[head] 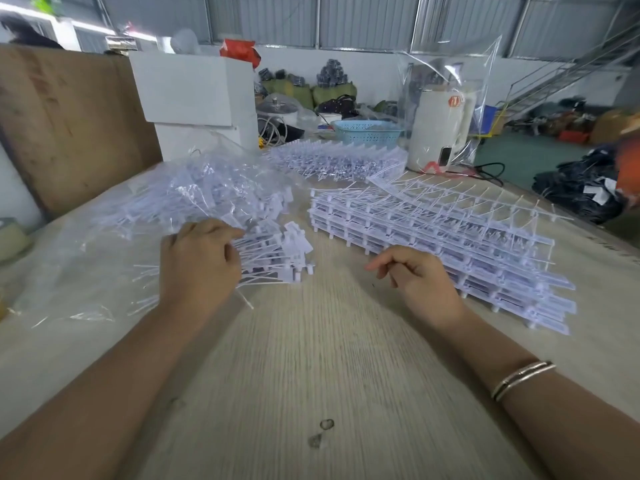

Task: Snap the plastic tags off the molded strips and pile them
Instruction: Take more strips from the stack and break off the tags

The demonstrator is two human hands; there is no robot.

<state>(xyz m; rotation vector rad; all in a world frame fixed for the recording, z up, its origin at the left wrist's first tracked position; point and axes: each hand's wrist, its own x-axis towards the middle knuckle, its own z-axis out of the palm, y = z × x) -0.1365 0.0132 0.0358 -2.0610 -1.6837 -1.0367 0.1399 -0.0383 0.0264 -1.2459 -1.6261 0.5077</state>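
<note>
Head view: the left hand grips a bundle of loose tags at the edge of the pile on the plastic sheet, apparently gathering them, while the right hand, loosely curled and holding nothing, hovers beside the stacked strips on the desk, likely poised for another.

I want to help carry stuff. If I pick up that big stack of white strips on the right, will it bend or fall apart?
Probably both, a little. The stack is loose layers, not joined, so they may slide apart. Its thin tails stick out and curve, so the strips likely flex. It looks light, being thin plastic. The right hand beside it holds nothing.
</note>
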